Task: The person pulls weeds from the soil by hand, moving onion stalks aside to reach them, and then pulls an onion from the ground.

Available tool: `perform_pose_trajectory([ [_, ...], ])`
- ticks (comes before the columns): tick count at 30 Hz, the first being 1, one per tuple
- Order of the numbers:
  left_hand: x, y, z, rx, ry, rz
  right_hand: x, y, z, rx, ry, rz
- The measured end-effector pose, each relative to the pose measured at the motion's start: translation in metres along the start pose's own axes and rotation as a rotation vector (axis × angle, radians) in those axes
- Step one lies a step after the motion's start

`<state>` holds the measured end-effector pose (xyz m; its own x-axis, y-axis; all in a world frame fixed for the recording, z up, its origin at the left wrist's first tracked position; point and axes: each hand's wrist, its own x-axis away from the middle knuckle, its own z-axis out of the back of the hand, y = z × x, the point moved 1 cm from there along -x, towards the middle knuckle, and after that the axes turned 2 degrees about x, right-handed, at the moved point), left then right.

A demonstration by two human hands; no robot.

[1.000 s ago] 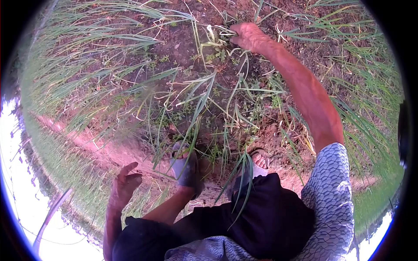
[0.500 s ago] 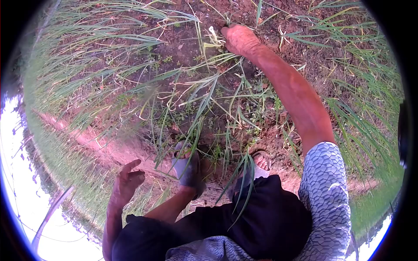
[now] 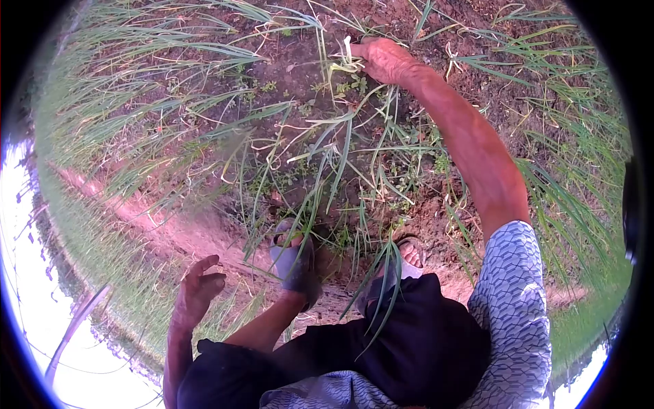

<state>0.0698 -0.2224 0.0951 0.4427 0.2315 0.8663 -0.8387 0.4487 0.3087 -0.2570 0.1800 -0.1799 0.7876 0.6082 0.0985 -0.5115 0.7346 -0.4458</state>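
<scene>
Working low among slender stems seems to call for a close, light touch, and the right hand (image 3: 388, 60) is well placed for it, down near the soil (image 3: 294, 80) at 1 o'clock in the view. Its fingers point to 9 o'clock, right by a pale, bent stalk (image 3: 348, 51) just past 12 o'clock; whether that grip is apart or clamped on anything cannot be told, as the fingertips are partly hidden. Small leafy weeds (image 3: 354, 86) lie at the hand's 8 o'clock, so parting the foliage before closing would likely help single out one stem. Pinching near the base and drawing steadily, rather than tugging at the tips, would probably spare thin leaves from snapping. The left hand (image 3: 199, 290) hangs at 8 o'clock, its thumb and fingers apart with nothing between them, well away from the pale stalk; it could hold neighbouring growth aside. The near sandal (image 3: 294, 262) at 7 o'clock has long green leaves (image 3: 310, 215) close by, so careful footing matters too.
</scene>
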Motion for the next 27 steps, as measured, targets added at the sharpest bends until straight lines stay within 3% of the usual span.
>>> perform_pose_trajectory([
  [1,-0.001,0.001,0.000,0.008,0.004,-0.011,-0.004,0.002,-0.004,-0.044,0.037,0.053],
  [8,-0.002,0.020,-0.001,-0.007,0.001,-0.025,-0.008,-0.001,0.004,-0.121,-0.039,-0.074],
  [12,-0.001,0.019,-0.001,0.040,0.009,-0.012,0.026,0.024,0.007,-0.582,0.181,-0.452],
  [14,-0.003,0.012,0.000,0.020,0.003,0.015,0.039,0.038,0.003,-0.409,0.283,-0.551],
  [15,-0.004,0.009,0.001,0.011,0.004,0.005,0.046,0.035,0.013,-0.308,0.216,-0.539],
  [18,-0.006,0.019,-0.002,0.034,0.000,-0.002,0.043,0.016,0.036,-0.374,0.103,-0.579],
  [19,-0.005,0.024,-0.002,0.041,0.000,-0.016,0.038,0.002,0.044,-0.329,0.139,-0.619],
  [23,-0.005,0.030,-0.002,0.041,0.003,-0.053,0.022,0.003,0.023,-0.107,0.345,-0.404],
  [27,-0.006,0.020,-0.001,0.027,-0.003,-0.028,0.022,0.004,0.022,-0.005,0.250,-0.394],
])
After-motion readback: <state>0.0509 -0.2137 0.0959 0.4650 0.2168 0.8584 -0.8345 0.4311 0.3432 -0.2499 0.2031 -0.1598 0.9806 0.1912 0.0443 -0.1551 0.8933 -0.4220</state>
